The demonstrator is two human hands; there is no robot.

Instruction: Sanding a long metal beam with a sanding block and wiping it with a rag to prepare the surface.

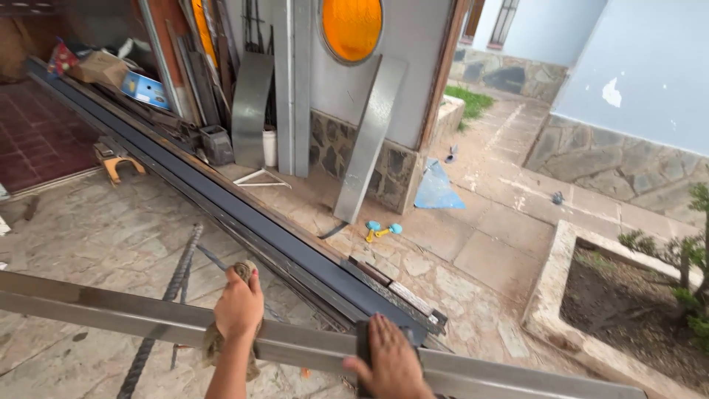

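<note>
Steel rectangular tube [96,307], long, flat-faced and dull grey with brownish streaks, runs across the bottom of the view from the left edge down toward the lower right. The left hand [238,304] is closed around a crumpled brownish rag [221,346], pressing it on the tube's top face; part of the rag hangs below the tube. The right hand [391,362] lies palm down on the tube further right, fingers spread over a small dark block [363,341]; whether it grips the block cannot be told.

Beyond the tube, one long dark grey metal channel [221,203] stretches away over the stone-paved floor [88,236], its near end just behind the right hand. One ribbed rebar rod [177,277] lies on the paving, passing under the tube left of the left hand. Past the channel, one flat galvanised strip [369,137] leans on a grey wall, below a round orange pane [351,26]. Near its foot lie two yellow clamps with blue ends [382,231] and a blue sheet scrap [437,188]. Right of the tube sits a stone-edged planter [550,295] of dark soil.
</note>
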